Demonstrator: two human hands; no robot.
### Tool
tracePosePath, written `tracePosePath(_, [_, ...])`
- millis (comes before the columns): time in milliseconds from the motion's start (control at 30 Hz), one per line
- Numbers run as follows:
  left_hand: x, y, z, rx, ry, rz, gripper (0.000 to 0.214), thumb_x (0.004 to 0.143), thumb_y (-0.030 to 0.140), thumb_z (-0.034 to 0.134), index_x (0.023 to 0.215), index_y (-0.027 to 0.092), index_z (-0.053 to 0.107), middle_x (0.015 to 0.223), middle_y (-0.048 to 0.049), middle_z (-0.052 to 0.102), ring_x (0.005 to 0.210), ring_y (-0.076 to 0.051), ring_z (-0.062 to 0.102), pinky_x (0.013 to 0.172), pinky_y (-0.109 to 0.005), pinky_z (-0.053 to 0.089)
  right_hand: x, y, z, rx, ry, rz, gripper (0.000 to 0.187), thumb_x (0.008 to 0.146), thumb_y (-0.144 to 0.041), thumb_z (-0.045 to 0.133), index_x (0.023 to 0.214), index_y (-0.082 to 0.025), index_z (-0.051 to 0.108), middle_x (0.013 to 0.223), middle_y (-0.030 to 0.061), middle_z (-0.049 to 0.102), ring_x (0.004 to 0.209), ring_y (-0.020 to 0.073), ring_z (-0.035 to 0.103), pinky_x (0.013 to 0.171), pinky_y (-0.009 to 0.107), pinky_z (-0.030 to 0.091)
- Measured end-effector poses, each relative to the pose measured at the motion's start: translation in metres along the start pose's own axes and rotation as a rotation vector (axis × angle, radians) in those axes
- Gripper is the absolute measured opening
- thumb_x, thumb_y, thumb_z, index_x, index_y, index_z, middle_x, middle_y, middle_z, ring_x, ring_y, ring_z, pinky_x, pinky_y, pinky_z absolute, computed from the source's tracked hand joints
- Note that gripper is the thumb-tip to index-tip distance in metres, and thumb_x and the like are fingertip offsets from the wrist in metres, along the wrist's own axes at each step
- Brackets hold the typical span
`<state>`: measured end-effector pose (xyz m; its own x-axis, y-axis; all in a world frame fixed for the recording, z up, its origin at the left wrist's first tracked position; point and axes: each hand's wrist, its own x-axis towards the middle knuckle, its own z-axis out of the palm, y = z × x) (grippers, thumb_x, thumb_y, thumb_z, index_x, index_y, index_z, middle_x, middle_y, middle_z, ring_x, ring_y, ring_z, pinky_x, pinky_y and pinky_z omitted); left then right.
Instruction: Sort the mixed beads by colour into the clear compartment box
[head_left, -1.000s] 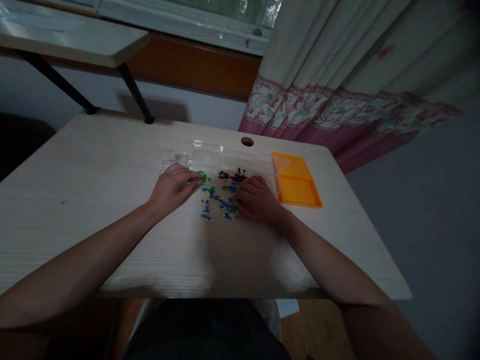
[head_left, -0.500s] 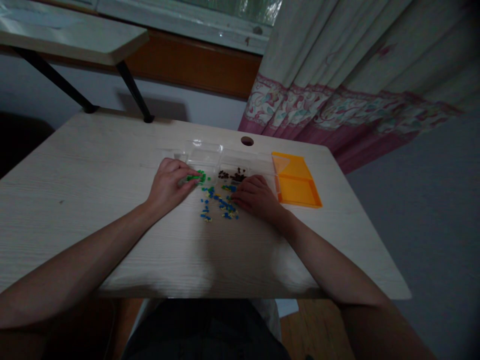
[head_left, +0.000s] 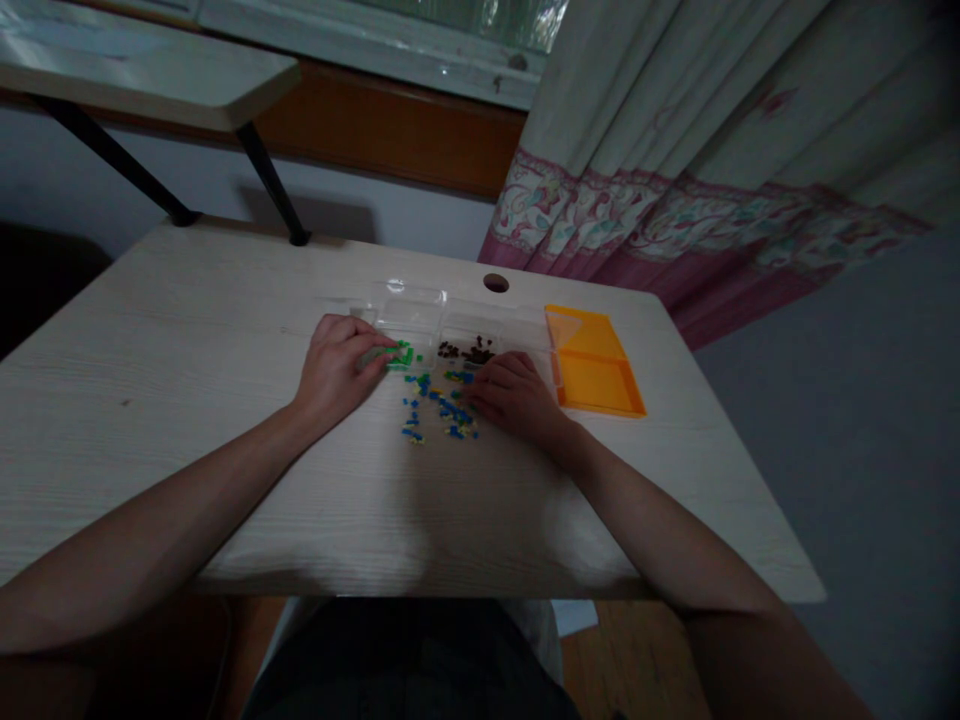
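Observation:
A scatter of small blue, green and yellow beads (head_left: 439,408) lies on the pale wooden table (head_left: 225,400). Behind it stands a clear compartment box (head_left: 420,318), with green beads (head_left: 401,353) in one cell and brown beads (head_left: 465,351) in another. My left hand (head_left: 335,366) rests at the box's front edge, its fingertips pinched together at the green beads. My right hand (head_left: 514,394) lies on the table right of the scatter, fingers curled with the tips among the blue beads. What either hand holds is too small to make out.
An orange lid (head_left: 596,372) lies open at the right end of the box. A round cable hole (head_left: 495,283) sits near the table's far edge. A second table (head_left: 142,75) stands behind on the left, a patterned curtain (head_left: 675,170) on the right.
My left hand has drawn back slightly from the bead scatter toward the green cell. My right hand has shifted only slightly among the loose beads.

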<state>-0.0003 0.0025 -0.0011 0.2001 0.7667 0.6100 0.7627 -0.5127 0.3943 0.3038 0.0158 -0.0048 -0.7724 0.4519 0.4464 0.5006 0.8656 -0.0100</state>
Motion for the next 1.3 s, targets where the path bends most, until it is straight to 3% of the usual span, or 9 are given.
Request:
tracePosePath(167, [0.0,0.001,-0.001,0.014,0.013,0.001,0.017,0.09,0.032,0.064,0.102,0.026,0.074,0.094,-0.0057,0.065,0.097,-0.024,0.052,0.09,-0.045,0.044,0.0,-0.001,0.001,0.0,-0.009,-0.008,0.022,0.096,-0.033,0.057,0.109,-0.026,0.072,0.097,0.0051,0.07,0.1,0.0223,0.055,0.092,0.04,0.039])
tracePosePath(733, [0.0,0.001,-0.001,0.007,-0.004,0.019,0.026,0.094,0.025,0.054,0.113,0.024,0.071,0.097,-0.0075,0.065,0.097,-0.024,0.053,0.09,-0.045,0.045,0.002,-0.004,0.001,0.025,-0.056,0.032,0.021,0.095,-0.028,0.058,0.11,-0.028,0.073,0.098,0.0057,0.069,0.101,0.0227,0.054,0.094,0.041,0.037])
tracePosePath(1100, [-0.001,0.008,-0.001,-0.058,-0.178,0.198,0.018,0.089,0.031,0.061,0.103,0.027,0.072,0.107,-0.0055,0.064,0.105,-0.024,0.054,0.099,-0.045,0.041,0.002,-0.002,0.0,-0.013,-0.031,0.018,0.019,0.095,-0.025,0.058,0.106,-0.025,0.074,0.099,0.0055,0.071,0.101,0.0229,0.055,0.093,0.04,0.038])
tracePosePath(1300, [-0.001,0.011,-0.002,-0.095,-0.191,0.214,0.016,0.09,0.031,0.061,0.1,0.026,0.072,0.107,-0.0049,0.065,0.104,-0.024,0.055,0.098,-0.045,0.041,0.001,0.0,0.003,0.057,0.01,0.075,0.014,0.093,-0.026,0.062,0.098,-0.023,0.075,0.095,0.0061,0.07,0.1,0.0231,0.055,0.093,0.04,0.04])
